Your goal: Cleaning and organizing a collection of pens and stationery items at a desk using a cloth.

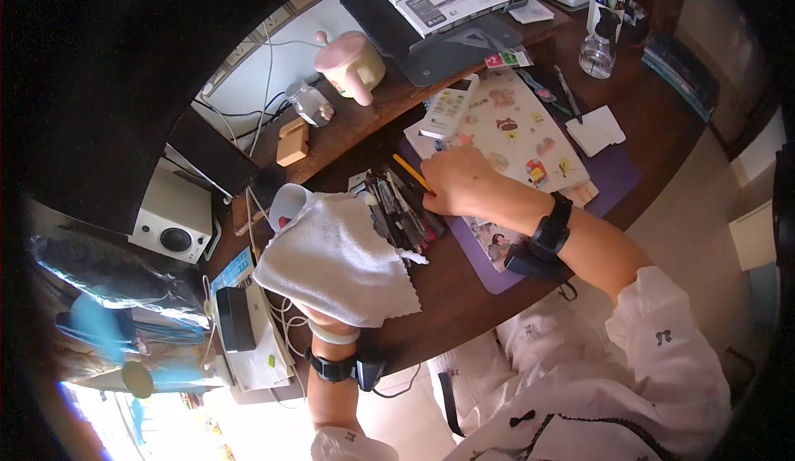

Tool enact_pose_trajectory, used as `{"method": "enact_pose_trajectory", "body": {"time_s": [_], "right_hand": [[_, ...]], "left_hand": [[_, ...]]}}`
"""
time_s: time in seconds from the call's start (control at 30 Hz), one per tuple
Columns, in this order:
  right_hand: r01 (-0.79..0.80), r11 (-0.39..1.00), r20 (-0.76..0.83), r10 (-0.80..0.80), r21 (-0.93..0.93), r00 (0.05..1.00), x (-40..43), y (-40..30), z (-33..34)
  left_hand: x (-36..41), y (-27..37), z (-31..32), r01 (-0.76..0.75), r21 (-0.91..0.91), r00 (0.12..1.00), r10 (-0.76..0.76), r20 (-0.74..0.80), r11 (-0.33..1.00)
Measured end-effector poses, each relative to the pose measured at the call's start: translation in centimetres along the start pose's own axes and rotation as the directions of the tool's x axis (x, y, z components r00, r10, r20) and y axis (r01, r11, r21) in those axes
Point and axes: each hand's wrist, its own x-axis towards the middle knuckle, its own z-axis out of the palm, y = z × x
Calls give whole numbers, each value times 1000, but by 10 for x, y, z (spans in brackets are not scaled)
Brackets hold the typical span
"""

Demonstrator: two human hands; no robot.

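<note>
A white cloth [348, 256] drapes over my left hand [326, 315], so its fingers are hidden and their grip cannot be told. The rim of a pale cup or holder [290, 205], lying tilted, shows beyond the cloth's upper left edge. My right hand [458, 178] holds a slim yellow pen or pencil [411, 172], which points up and left. Between the two hands, a pile of pens [397, 213] lies on the dark wooden desk, partly beside the cloth. Just past my right hand is a notebook cover with stickers [528, 132].
A white remote control [450, 107] rests on the notebook, above a purple mat [490, 275]. The raised shelf holds a pink-lidded mug [351, 67], a glass jar [309, 104] and a wooden block [292, 142]. A glass bottle [597, 56] stands at right; a black box [236, 319] lies at left.
</note>
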Motion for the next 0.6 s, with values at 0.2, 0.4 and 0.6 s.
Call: {"method": "enact_pose_trajectory", "body": {"time_s": [0.2,0.4,0.6], "right_hand": [[-41,951,27,34,307,999,5,24,-11],[-53,195,95,-213,979,973,-5,27,-42],[-113,7,104,-445,994,889,-16,11,-47]], "left_hand": [[1,-5,14,-6,54,999,4,33,999],[0,-12,33,10,118,996,-20,82,993],[-2,-25,46,77,219,988,-104,116,973]]}}
